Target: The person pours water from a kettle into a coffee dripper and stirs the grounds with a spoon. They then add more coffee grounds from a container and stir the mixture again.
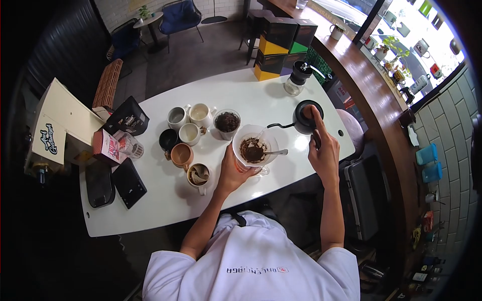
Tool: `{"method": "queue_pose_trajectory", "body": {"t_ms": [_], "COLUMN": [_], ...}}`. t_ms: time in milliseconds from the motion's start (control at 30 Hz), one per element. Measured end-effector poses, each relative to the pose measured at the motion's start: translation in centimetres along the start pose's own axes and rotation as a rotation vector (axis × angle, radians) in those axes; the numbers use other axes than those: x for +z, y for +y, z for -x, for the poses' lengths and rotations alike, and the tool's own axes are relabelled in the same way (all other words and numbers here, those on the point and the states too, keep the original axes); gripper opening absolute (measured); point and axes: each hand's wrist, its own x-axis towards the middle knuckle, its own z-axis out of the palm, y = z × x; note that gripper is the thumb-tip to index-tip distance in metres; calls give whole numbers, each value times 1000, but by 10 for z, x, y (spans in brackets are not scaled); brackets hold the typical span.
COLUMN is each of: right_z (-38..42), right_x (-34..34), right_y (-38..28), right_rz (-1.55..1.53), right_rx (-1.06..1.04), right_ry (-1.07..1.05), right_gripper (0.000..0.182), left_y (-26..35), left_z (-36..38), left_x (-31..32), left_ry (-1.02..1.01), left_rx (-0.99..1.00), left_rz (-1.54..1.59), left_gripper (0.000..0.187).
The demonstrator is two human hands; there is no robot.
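Note:
My right hand (324,150) is closed around the handle of a black gooseneck kettle (304,120), its index finger stretched over the lid. The thin spout reaches left to the rim of a coffee dripper (271,138); a faint stream seems to fall from the tip. Inside the dripper's pale cone are wet coffee grounds (252,150) and a metal spoon (277,152) leaning on the right side. Around the dripper's left and lower side curls my left hand (235,171). Below it, a clear glass handle (262,171) shows in part; the vessel is mostly hidden.
Left of the dripper stand a cup of dark grounds (227,122) and several mugs (182,155), one with crumpled paper (199,174). A hand grinder (297,79) is at the back right. Bags, a pink box (109,146) and a black tablet-like slab (129,183) lie left.

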Motion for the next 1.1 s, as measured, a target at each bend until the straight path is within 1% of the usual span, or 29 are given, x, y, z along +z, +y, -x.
{"method": "queue_pose_trajectory", "body": {"t_ms": [167, 267, 367, 500, 567, 667, 767, 867, 1100], "right_z": [4, 6, 7, 7, 8, 6, 3, -1, -7], "right_x": [-2, -6, -9, -13, -14, -14, -13, -11, -4], "right_y": [1, 0, -1, -1, -1, 1, 2, 3, 0], "right_rz": [32, 44, 56, 71, 79, 90, 105, 112, 121], "right_rx": [-3, 27, 41, 44, 56, 45, 46, 23, 13], "right_ry": [38, 29, 28, 42, 39, 46, 38, 46, 23], "right_gripper": [95, 95, 95, 96, 96, 96, 97, 97, 97], "left_y": [7, 6, 0, 10, 21, 22, 9, 7, 5], "left_z": [1, 0, 0, -2, -2, -1, -2, -2, -3], "left_x": [0, 2, 3, 3, 3, 6, 9, 12, 14], "left_ry": [-19, -28, 5, 23, 7, 8, -14, 13, 34], "left_rx": [39, 26, -10, 11, 17, 0, -12, -37, -44], "left_rz": [-68, -6, 60, 21, -10, 66, 77, 144, 83], "left_gripper": [83, 82, 87, 89, 79, 78, 75, 72, 71]}}
